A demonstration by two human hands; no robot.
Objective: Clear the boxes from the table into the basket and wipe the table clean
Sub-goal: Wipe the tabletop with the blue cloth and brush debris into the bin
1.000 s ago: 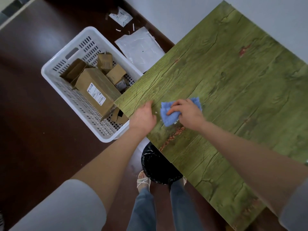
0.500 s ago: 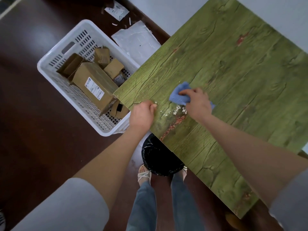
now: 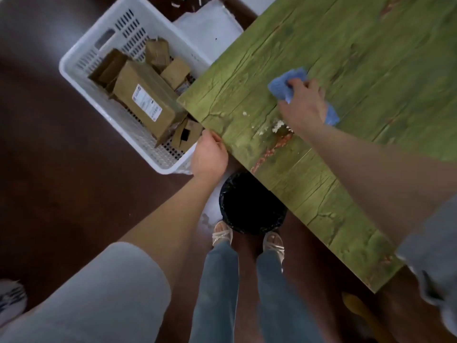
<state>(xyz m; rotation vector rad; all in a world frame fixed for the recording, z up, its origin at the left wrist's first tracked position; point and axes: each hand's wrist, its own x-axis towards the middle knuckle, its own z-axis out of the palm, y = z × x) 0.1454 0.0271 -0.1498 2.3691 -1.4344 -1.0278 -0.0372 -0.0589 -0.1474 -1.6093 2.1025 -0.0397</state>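
Note:
My right hand (image 3: 305,105) grips a blue cloth (image 3: 286,84) and presses it on the green wooden table (image 3: 371,58). White crumbs (image 3: 277,126) lie on the table just below that hand, beside a reddish worn streak. My left hand (image 3: 209,154) hangs with curled fingers right at the table's near edge, below the tabletop level; whether it holds anything is hidden. A white perforated basket (image 3: 99,78) stands on the floor left of the table with several brown cardboard boxes (image 3: 146,102) inside.
A black-lined bin (image 3: 252,204) stands on the dark floor under the table edge, in front of my feet. A white plastic bag (image 3: 210,33) lies on the floor behind the basket. A wooden object (image 3: 358,310) shows at the lower right.
My right hand has swept the cloth up and to the right, uncovering white crumbs. My left hand has slid off the tabletop to its near edge.

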